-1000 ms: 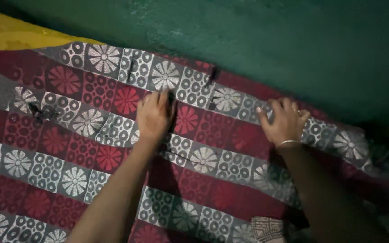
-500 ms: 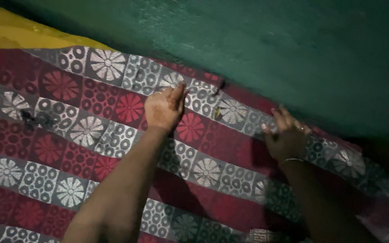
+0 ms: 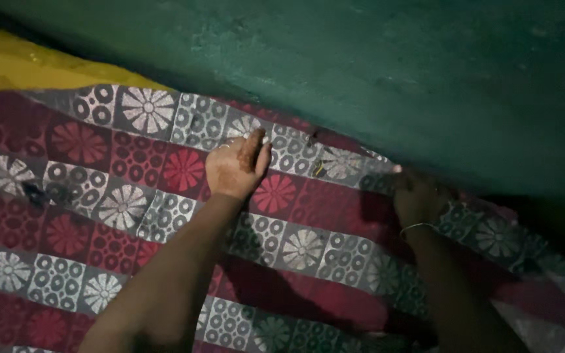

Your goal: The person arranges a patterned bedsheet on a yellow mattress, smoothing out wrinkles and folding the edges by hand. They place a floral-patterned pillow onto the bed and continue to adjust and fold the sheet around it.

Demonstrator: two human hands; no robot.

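Two hands are seen pressed onto the patterned cloth (image 3: 119,216) in the head view, a red and grey spread with flower roundels and ring squares. The left hand (image 3: 235,168) is laid flat on the cloth, fingers extended together and nothing held, close to the cloth's far edge. The right hand (image 3: 416,195) is set at that same far edge, further to the right on the cloth, where it meets the green wall (image 3: 374,72); it is deep in shadow, and its fingers cannot be told as spread or gripping. A thin bangle (image 3: 415,227) is worn at that wrist. A yellow surface (image 3: 27,68) is glimpsed beyond the cloth's far left corner.
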